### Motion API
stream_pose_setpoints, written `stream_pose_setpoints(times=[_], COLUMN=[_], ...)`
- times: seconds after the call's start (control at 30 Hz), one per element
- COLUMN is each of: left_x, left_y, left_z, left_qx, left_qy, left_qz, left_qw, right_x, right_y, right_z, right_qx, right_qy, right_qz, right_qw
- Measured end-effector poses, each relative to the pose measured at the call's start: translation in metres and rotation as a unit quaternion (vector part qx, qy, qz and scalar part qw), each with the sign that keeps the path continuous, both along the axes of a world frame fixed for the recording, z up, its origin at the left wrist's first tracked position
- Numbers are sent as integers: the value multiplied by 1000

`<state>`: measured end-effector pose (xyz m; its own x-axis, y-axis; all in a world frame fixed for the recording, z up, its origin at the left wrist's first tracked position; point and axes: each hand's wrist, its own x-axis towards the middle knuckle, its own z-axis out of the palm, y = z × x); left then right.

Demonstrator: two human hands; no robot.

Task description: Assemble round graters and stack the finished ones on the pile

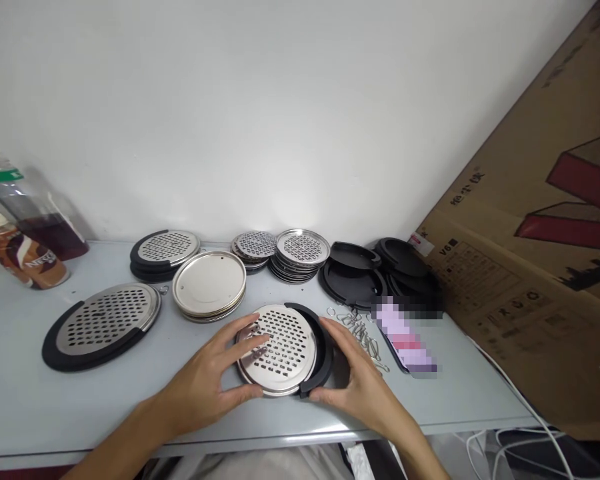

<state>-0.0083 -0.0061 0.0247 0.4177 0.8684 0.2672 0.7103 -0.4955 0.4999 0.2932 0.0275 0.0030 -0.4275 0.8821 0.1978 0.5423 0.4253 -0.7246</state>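
Observation:
In front of me, a round metal grater disc [280, 350] with rows of slots lies partly within a black curved plastic holder [324, 357]. A dark crescent of the holder shows along its right side. My left hand [215, 373] grips the disc from the left, thumb at the near rim and fingertips over its top. From the right, my right hand [355, 380] clasps the holder's outer edge between thumb and fingers. Beyond my right hand lies a loose heap of thin metal clips or chains [360, 337].
Plain metal discs [210, 283] are stacked behind my left hand. Fitted grater discs [105, 320] lie left. Slotted discs [303, 250] and black holders [353, 280] stand along the wall. A phone [405, 340], bottles [30, 257] and a large carton [510, 287] flank the table [145, 393].

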Motion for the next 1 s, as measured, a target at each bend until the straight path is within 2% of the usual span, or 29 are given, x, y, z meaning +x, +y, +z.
stream_pose_setpoints(times=[0.23, 0.43, 0.7, 1.0], left_x=[0, 5, 13, -11], left_y=[5, 6, 6, 12], left_z=[-9, -8, -15, -10], left_qx=[-39, -18, -8, -44], left_qy=[50, 43, 36, 4], left_qz=[20, 24, 38, 34], left_qw=[998, 999, 999, 998], right_x=[4, 3, -3, -5], right_y=[1, 3, 0, 0], right_z=[10, 8, 2, 10], right_qx=[-41, -28, 1, -5], right_qy=[-1, 16, -9, 7], right_qz=[24, 20, 14, 22], right_qw=[999, 999, 1000, 1000])
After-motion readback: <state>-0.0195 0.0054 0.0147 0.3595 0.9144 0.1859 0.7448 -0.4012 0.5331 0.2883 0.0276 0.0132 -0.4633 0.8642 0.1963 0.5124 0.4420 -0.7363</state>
